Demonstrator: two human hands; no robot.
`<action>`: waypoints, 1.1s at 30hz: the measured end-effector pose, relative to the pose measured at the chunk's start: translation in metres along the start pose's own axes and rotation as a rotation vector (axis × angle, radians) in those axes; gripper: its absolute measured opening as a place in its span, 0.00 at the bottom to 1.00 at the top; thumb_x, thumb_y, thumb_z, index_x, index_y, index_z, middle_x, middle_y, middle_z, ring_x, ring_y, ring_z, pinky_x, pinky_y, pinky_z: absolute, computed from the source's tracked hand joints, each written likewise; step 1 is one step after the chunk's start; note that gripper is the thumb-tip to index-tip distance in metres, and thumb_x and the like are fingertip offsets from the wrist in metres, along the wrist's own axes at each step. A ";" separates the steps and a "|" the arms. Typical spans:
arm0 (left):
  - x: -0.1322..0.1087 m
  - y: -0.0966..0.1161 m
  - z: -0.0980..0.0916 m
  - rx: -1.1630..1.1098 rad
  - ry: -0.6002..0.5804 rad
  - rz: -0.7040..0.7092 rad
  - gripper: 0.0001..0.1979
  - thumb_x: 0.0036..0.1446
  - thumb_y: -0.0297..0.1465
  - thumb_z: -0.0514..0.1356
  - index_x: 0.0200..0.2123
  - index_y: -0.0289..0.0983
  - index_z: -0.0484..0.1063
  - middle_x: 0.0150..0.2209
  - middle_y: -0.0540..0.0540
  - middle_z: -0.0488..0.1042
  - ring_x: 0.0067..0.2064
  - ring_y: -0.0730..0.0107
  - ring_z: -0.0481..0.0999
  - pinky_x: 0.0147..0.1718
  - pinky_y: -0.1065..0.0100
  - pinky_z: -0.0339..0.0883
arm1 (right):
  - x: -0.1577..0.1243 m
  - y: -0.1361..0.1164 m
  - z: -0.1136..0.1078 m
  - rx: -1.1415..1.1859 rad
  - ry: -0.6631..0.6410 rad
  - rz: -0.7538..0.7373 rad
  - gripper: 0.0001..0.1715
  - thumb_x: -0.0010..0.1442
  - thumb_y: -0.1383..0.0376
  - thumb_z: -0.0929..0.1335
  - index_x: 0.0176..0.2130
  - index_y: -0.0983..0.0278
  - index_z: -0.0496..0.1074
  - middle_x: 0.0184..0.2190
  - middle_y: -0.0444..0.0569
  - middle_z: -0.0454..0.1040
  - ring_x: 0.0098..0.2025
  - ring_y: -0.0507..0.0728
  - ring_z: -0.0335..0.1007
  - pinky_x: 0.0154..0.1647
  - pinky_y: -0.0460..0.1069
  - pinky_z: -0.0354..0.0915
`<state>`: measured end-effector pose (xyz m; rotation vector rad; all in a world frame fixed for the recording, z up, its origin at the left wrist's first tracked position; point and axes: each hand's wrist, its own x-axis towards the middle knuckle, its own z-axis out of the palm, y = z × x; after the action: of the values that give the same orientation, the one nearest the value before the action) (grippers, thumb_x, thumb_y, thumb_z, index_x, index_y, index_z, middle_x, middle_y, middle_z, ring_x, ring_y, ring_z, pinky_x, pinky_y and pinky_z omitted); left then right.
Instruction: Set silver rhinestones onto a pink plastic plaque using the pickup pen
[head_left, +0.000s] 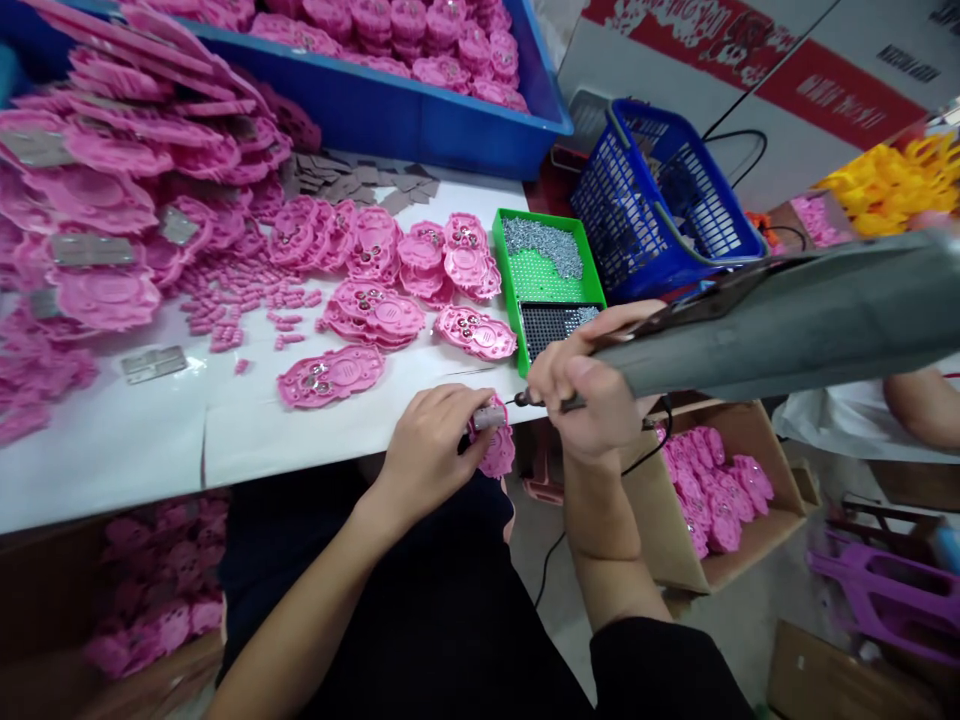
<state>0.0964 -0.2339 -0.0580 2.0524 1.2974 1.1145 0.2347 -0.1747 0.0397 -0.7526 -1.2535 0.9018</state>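
My left hand (424,455) is closed around a pink plastic part (498,456) at the table's front edge. A grey, metallic-looking piece (489,416) shows on that part between my thumb and fingers. My right hand (589,395) grips an electric screwdriver (780,320) with a long grey-green body, lying sideways. Its thin bit points left at the pink part, and I cannot tell whether the two touch. Just beyond my right hand sits a green tray (517,300) of small screws (544,247), with a black grid insert (551,330).
Pink shells (375,310) and a tall heap of them (112,180) cover the table's left and middle. A blue bin (450,125) stands behind, a blue basket (630,200) at the right. Below right is a cardboard box (780,480) of pink parts. Another person's arm (926,405) shows at right.
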 end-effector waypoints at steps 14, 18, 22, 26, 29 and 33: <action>-0.001 -0.001 0.002 0.004 -0.002 -0.006 0.17 0.66 0.28 0.64 0.57 0.39 0.71 0.51 0.42 0.82 0.53 0.54 0.79 0.50 0.55 0.72 | -0.014 0.025 -0.003 0.114 -0.072 0.071 0.08 0.60 0.67 0.71 0.39 0.57 0.70 0.17 0.32 0.61 0.12 0.47 0.54 0.13 0.44 0.56; 0.000 0.000 0.001 -0.009 0.004 -0.025 0.16 0.66 0.28 0.64 0.56 0.39 0.72 0.50 0.42 0.82 0.52 0.55 0.80 0.50 0.56 0.72 | -0.014 0.023 0.001 0.085 -0.083 0.052 0.10 0.60 0.69 0.71 0.41 0.56 0.70 0.17 0.31 0.60 0.12 0.47 0.51 0.13 0.45 0.56; 0.001 0.001 0.001 -0.014 0.009 -0.049 0.15 0.66 0.28 0.64 0.55 0.40 0.72 0.49 0.42 0.81 0.52 0.55 0.80 0.49 0.56 0.73 | -0.012 0.024 0.002 0.043 -0.100 0.058 0.11 0.59 0.68 0.72 0.39 0.55 0.69 0.16 0.31 0.60 0.11 0.47 0.49 0.13 0.46 0.54; 0.001 0.001 0.001 -0.008 0.004 -0.060 0.15 0.64 0.28 0.64 0.53 0.40 0.72 0.48 0.42 0.81 0.50 0.55 0.80 0.48 0.56 0.73 | -0.011 0.028 -0.002 0.028 -0.168 0.131 0.13 0.58 0.61 0.74 0.39 0.54 0.67 0.16 0.30 0.59 0.12 0.48 0.48 0.14 0.47 0.52; 0.001 0.001 0.001 -0.005 -0.006 -0.064 0.15 0.63 0.27 0.65 0.53 0.39 0.72 0.47 0.42 0.81 0.49 0.56 0.79 0.47 0.57 0.72 | -0.010 0.031 -0.007 0.003 -0.233 0.189 0.14 0.57 0.57 0.75 0.40 0.53 0.68 0.16 0.32 0.60 0.14 0.50 0.52 0.16 0.49 0.54; 0.000 0.000 0.002 -0.003 -0.012 -0.054 0.15 0.63 0.27 0.65 0.53 0.38 0.72 0.46 0.42 0.80 0.48 0.56 0.79 0.47 0.57 0.72 | -0.008 0.036 -0.009 0.001 -0.254 0.225 0.18 0.54 0.54 0.76 0.37 0.54 0.67 0.15 0.32 0.58 0.14 0.50 0.52 0.17 0.49 0.56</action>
<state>0.0979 -0.2333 -0.0590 2.0065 1.3363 1.0787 0.2373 -0.1647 0.0028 -0.8074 -1.4082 1.2109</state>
